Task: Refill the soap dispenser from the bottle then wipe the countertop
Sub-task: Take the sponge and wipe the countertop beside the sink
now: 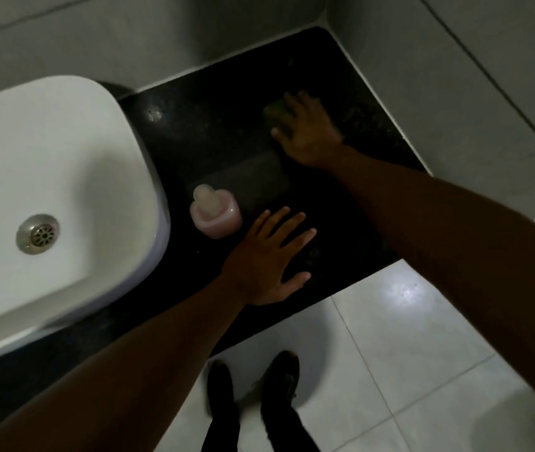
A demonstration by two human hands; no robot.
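1. Two bare forearms are reaching in from the bottom edge, nearest the camera, over the white tiled floor (406,337), where two dark shoes (253,383) are standing.
2. Resting palm-down near the front edge of the dark polished stone surface (201,132), the left hand (267,261) is bracing with its fingers (292,223) spread flat and holding nothing.
3. Farther back, near the tiled corner, the right hand (308,127) is pressing down on a green sponge (274,109) — fingers laid flat over it; motion blur is hiding exactly how they are gripping.
4. One pale pink plastic soap dispenser (215,212) with a pump top is standing upright just beside the left hand's fingertips, between that hand and the white ceramic basin (103,132).
5. Judging from this, the wiping step is under way; the refill looks done, though no refill bottle is showing.
6. Next, the sponge probably needs sweeping forward across the remaining surface — likely calling for the dispenser to be lifted or skirted so it is not knocked over.
7. Count: two hands, one sponge, one dispenser, one basin with one metal drain (37,234).
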